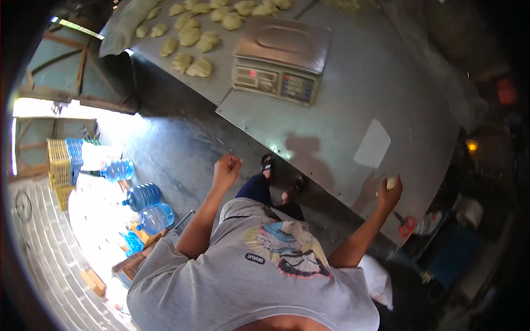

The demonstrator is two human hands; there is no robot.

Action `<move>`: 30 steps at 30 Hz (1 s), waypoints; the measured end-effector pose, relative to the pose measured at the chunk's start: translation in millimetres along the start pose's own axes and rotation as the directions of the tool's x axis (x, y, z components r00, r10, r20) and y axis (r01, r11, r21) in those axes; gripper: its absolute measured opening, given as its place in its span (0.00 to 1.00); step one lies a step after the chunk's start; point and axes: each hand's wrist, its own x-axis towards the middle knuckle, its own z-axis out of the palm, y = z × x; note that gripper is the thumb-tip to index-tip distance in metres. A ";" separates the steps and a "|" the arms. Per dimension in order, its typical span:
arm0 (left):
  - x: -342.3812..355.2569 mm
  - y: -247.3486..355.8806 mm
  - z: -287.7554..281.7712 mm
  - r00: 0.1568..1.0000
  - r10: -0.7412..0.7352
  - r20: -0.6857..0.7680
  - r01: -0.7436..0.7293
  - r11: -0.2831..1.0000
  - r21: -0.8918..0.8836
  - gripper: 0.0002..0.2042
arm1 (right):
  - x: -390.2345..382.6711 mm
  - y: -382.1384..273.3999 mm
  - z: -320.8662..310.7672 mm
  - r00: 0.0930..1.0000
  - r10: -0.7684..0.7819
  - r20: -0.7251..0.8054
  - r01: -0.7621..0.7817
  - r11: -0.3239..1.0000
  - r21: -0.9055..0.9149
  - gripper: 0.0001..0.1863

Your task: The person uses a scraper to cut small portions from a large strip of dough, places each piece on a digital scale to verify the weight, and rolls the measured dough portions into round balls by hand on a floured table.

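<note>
My right hand (390, 194) is closed round a small pale piece of dough (391, 182) above the metal table, near its right end. On the tabletop close to that hand lies a flat white sheet-like piece (372, 144), perhaps a scraper. My left hand (227, 171) hangs over the floor beside the table edge, fingers curled in, with nothing showing in them. A digital scale (282, 52) with a bare steel pan stands at the far side. Several pale, lumpy dough pieces (189, 36) lie to the left of the scale.
Red-handled scissors (407, 227) rest at the table's right corner. The metal table's edge (265, 139) runs slantwise before me. To the left, large blue water bottles (142, 196) and stacked crates (58, 160) stand on the floor. A white sack (377, 280) is near my right side.
</note>
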 end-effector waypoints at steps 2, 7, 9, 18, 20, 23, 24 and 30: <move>-0.6 -7.1 -23.6 0.998 0.056 -0.041 -0.045 0.975 0.219 0.17 | -8.2 -53.1 4.9 0.987 -0.063 0.146 0.019 0.959 0.281 0.23; 13.7 -53.2 -83.9 0.988 0.156 0.015 -0.155 0.959 0.236 0.24 | -80.2 -196.2 70.9 0.724 -0.534 0.437 0.215 0.777 0.592 0.16; 15.9 -69.1 -119.2 0.998 -0.015 0.068 0.010 0.996 0.086 0.22 | -129.6 -290.3 66.8 0.568 -0.557 0.606 0.151 0.795 0.588 0.15; 82.9 -155.0 -346.2 0.996 -0.058 -0.066 0.069 0.981 0.183 0.15 | -316.0 -529.4 186.9 -0.126 -0.691 0.712 0.321 0.651 0.688 0.22; 109.6 -156.8 -387.6 0.992 -0.037 -0.118 0.055 0.987 0.152 0.13 | -336.2 -571.2 210.2 -0.259 -0.697 0.668 0.226 0.629 0.744 0.22; 173.4 -159.4 -423.6 0.983 0.063 -0.172 -0.060 0.998 0.021 0.09 | -338.6 -633.5 245.2 -0.241 -0.662 0.710 0.247 0.665 0.704 0.21; 199.2 -148.2 -431.2 0.987 0.060 -0.150 -0.061 0.998 -0.003 0.08 | -334.1 -652.2 258.2 -0.219 -0.661 0.718 0.259 0.670 0.696 0.21; 346.6 -147.1 -489.6 0.993 0.091 0.076 -0.073 0.975 -0.208 0.05 | -301.4 -773.6 365.2 0.006 -0.783 0.621 0.126 0.617 0.777 0.16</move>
